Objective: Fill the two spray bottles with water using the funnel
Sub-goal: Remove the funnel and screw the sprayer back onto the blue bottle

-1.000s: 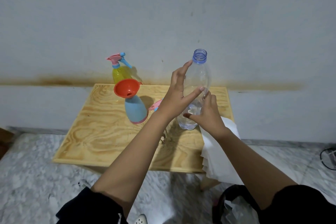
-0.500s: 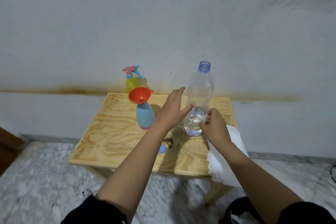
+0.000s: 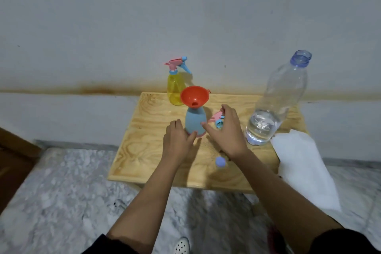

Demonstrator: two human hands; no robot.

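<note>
A blue spray bottle (image 3: pixel 195 121) stands mid-table without its head, an orange funnel (image 3: pixel 194 96) seated in its neck. My left hand (image 3: pixel 177 140) cups its base from the left, thumb across the front. My right hand (image 3: pixel 226 130) hovers just right of it with fingers spread, over the loose pink spray head (image 3: pixel 215 118) lying on the table. A yellow spray bottle (image 3: pixel 175 89) with its pink and blue head on stands at the back. The clear water bottle (image 3: pixel 276 105) stands uncapped at the right, a little water in its bottom.
The small wooden table (image 3: pixel 144 150) stands against a grey wall. A blue bottle cap (image 3: pixel 220 162) lies near my right wrist. White paper (image 3: pixel 303 169) hangs over the table's right edge. Marble floor lies below.
Both hands have left the water bottle and moved left to the blue spray bottle. The water bottle now stands alone on the table.
</note>
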